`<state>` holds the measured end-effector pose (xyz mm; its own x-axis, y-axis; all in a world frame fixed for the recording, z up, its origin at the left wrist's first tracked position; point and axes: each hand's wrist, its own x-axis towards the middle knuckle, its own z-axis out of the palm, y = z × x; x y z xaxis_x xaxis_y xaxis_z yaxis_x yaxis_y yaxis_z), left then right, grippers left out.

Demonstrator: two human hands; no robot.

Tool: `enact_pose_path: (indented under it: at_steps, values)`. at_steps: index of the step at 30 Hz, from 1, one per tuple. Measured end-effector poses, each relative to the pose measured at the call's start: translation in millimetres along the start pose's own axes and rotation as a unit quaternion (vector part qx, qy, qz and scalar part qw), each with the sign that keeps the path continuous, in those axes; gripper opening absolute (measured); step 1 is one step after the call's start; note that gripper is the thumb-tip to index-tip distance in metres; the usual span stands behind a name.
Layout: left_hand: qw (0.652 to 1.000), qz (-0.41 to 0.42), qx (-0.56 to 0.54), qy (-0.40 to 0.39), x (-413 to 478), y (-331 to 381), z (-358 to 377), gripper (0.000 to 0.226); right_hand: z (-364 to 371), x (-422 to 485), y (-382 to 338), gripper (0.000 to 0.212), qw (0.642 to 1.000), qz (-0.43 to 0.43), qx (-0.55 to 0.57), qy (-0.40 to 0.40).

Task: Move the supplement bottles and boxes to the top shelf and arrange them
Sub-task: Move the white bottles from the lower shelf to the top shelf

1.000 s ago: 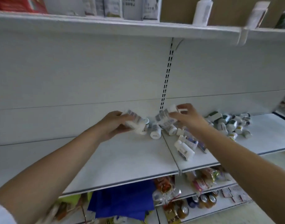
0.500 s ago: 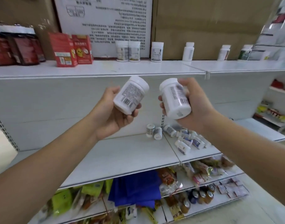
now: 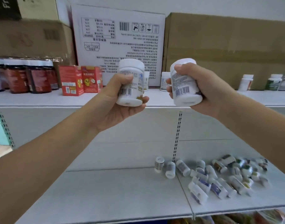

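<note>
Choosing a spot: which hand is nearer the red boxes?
Left. The left hand is just right of the red boxes; the right hand is farther right.

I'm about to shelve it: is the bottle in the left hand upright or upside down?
Upright: the left hand grips the white bottle with its lid on top, base below.

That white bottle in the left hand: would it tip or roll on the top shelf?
Probably steady upright: the white bottle looks squat with a wide flat base. Laid sideways, its round body would likely roll. It seems rigid, since the left hand grips it without denting it.
</note>
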<state>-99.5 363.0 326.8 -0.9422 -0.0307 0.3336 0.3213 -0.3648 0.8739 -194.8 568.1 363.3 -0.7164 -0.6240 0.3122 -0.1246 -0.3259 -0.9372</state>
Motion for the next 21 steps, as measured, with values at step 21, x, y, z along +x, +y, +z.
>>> enact_pose_path:
  at_steps: [21]
  values:
    - [0.899,-0.027,0.426,0.097,221.6,-2.9,-9.6,0.032,-166.8,202.8,7.9,0.029,0.955,0.019,-0.294,-0.016]
